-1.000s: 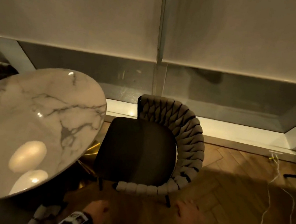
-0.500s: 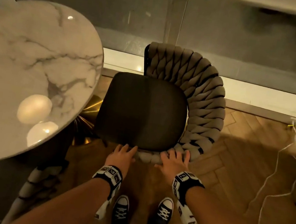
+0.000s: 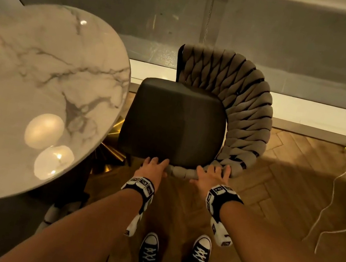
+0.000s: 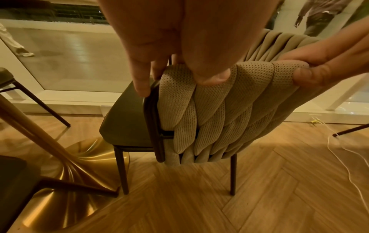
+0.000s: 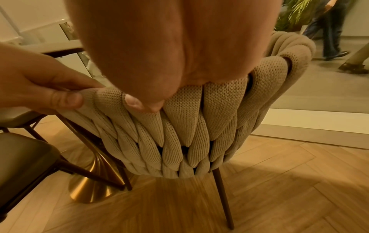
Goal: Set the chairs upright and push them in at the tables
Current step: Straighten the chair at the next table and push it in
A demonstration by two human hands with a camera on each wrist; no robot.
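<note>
A chair (image 3: 175,122) with a dark seat and a woven beige backrest (image 3: 249,110) stands upright on its legs beside a round marble table (image 3: 39,88), its seat facing the table. I stand behind its near end. My left hand (image 3: 153,168) grips the top rim of the backrest at its left end, fingers over the dark frame and thumb on the weave (image 4: 211,77). My right hand (image 3: 212,175) grips the same rim a little to the right, thumb pressed on the outside of the weave (image 5: 133,102).
The table's gold pedestal base (image 4: 75,165) sits right by the chair's front leg. Another dark-seated chair (image 5: 24,157) stands at the lower left. A white cable (image 3: 336,200) trails over the wooden floor at the right. A glass wall and low sill (image 3: 304,114) run behind.
Both hands reached forward from low in the view and took hold of the backrest rim. My head has tilted down, so my arms and shoes now show.
</note>
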